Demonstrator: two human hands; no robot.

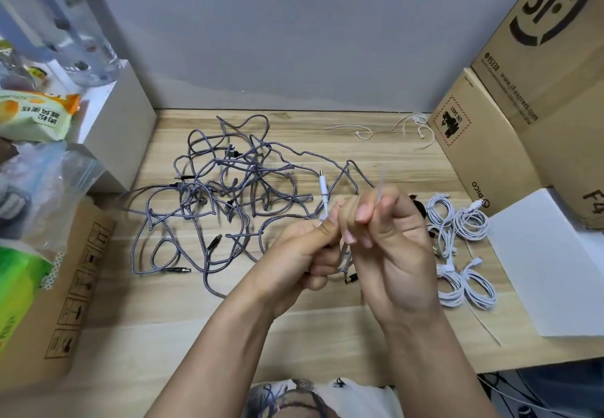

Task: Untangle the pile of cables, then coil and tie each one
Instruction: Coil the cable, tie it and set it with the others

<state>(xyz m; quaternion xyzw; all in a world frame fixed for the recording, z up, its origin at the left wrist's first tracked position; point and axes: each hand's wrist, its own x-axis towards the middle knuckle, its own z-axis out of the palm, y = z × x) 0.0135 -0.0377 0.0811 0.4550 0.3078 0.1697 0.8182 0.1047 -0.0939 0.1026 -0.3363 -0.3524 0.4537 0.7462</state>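
Head view: tangled grey braided cables point(222, 201) sprawl left on the wooden desk point(202, 336); left hand point(304, 254) grips a white cable point(323, 195), right hand point(392, 241) pinches a thin tie point(380, 182); cinching snugly seems wise; finished white coils point(464, 254) lie right.
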